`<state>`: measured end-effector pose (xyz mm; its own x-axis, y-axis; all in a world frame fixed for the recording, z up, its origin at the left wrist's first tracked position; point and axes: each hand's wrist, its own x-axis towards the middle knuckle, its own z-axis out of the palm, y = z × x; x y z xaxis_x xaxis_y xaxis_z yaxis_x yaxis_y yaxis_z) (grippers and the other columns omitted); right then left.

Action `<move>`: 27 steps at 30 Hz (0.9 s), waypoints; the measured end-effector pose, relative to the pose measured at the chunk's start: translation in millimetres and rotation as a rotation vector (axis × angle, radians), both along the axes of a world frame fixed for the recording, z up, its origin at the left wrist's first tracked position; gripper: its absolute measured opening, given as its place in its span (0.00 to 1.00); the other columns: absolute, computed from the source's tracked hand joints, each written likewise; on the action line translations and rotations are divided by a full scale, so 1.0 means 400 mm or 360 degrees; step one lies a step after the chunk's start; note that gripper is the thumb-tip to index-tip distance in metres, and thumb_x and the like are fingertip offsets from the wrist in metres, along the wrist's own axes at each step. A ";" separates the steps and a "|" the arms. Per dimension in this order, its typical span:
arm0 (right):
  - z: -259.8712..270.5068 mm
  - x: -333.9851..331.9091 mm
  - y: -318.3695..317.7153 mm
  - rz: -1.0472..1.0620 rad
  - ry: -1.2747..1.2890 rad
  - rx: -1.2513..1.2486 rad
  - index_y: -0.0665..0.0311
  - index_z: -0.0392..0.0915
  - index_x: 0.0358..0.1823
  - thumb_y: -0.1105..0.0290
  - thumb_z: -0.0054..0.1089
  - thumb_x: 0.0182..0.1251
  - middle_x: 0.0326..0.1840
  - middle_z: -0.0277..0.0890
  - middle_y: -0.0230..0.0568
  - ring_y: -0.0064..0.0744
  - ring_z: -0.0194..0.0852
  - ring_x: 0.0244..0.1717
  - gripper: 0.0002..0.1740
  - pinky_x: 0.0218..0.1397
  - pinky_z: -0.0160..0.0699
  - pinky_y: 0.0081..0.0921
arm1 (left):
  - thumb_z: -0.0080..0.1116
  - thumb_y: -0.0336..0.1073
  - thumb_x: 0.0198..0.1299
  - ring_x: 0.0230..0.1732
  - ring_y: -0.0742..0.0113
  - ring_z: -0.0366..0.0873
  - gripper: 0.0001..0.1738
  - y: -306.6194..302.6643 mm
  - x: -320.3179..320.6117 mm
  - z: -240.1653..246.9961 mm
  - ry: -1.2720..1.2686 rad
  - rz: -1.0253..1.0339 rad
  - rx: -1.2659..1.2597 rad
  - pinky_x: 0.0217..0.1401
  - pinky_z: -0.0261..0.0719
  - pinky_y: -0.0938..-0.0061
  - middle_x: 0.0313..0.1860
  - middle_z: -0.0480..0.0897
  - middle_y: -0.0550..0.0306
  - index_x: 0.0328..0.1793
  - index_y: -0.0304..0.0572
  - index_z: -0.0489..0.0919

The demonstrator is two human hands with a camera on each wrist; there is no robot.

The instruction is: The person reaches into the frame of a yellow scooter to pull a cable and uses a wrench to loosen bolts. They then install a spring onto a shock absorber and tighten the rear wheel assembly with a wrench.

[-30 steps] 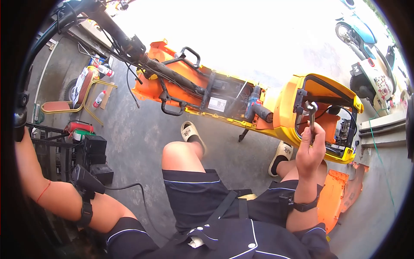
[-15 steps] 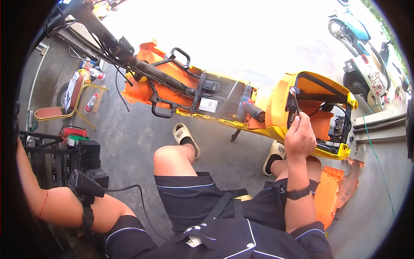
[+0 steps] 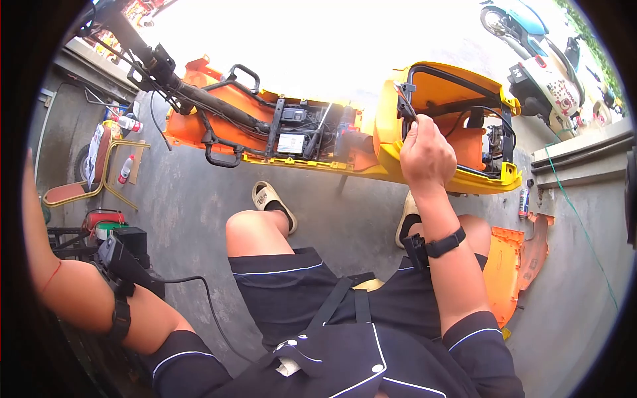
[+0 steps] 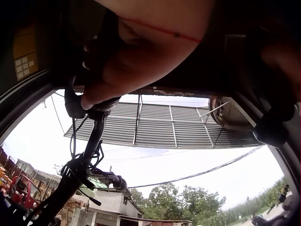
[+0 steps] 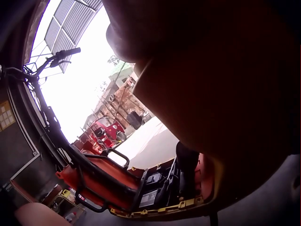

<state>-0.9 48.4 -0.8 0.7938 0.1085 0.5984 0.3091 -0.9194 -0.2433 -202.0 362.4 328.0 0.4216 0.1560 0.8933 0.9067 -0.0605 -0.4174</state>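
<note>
My right hand (image 3: 428, 152) pinches a metal wrench (image 3: 407, 101), mostly covered by the fingers, beside the black bracket (image 3: 406, 87) at the front rim of the yellow scooter body (image 3: 391, 126). Whether the wrench touches the bracket I cannot tell. In the right wrist view the hand (image 5: 136, 33) is a dark shape and the wrench is not visible. The left wrist view has my left hand (image 4: 131, 61) curled round the grip of the black handlebar (image 4: 96, 129); in the head view that hand is out of sight and only its arm shows.
A blurred drill (image 3: 346, 126) lies on the scooter frame. Orange panels (image 3: 502, 268) lean at the lower right near a spray can (image 3: 524, 202). A chair (image 3: 66, 193) and a bottle (image 3: 126, 169) are at the left. A cable (image 3: 206, 292) hangs beside my leg.
The head view has shifted, so the scooter body appears farther left and higher. My right hand has moved left with the wrench, from before the opening to the bracket, and turned its back to view.
</note>
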 end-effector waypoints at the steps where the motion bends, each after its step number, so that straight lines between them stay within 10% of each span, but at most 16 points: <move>1: -0.001 -0.001 -0.001 -0.0019 0.0004 0.0002 0.56 0.78 0.49 0.63 0.53 0.76 0.36 0.85 0.39 0.47 0.86 0.36 0.09 0.39 0.83 0.44 | 0.65 0.59 0.59 0.42 0.40 0.87 0.28 -0.026 0.006 -0.012 0.0081 -0.0064 0.0038 0.45 0.81 0.47 0.39 0.87 0.44 0.47 0.38 0.82; 17: -0.014 0.026 -0.010 0.0125 0.0004 0.0026 0.57 0.72 0.36 0.64 0.54 0.68 0.31 0.81 0.37 0.40 0.85 0.33 0.06 0.36 0.81 0.38 | 0.62 0.65 0.58 0.41 0.42 0.88 0.36 -0.151 0.108 -0.054 0.0074 -0.0009 0.0151 0.47 0.83 0.53 0.40 0.88 0.47 0.46 0.31 0.80; 27: -0.014 0.036 -0.028 0.0326 0.0139 0.0272 0.57 0.72 0.37 0.64 0.54 0.71 0.30 0.80 0.37 0.41 0.84 0.35 0.07 0.41 0.79 0.39 | 0.50 0.67 0.70 0.21 0.71 0.85 0.28 -0.012 0.098 -0.037 0.0694 0.0180 0.0773 0.19 0.80 0.76 0.23 0.83 0.67 0.35 0.50 0.79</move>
<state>13.4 37.1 -6.5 0.8152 0.1756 0.5520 0.4554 -0.7832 -0.4234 -162.7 357.5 313.2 0.7654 -0.1567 0.6242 0.6379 0.3128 -0.7037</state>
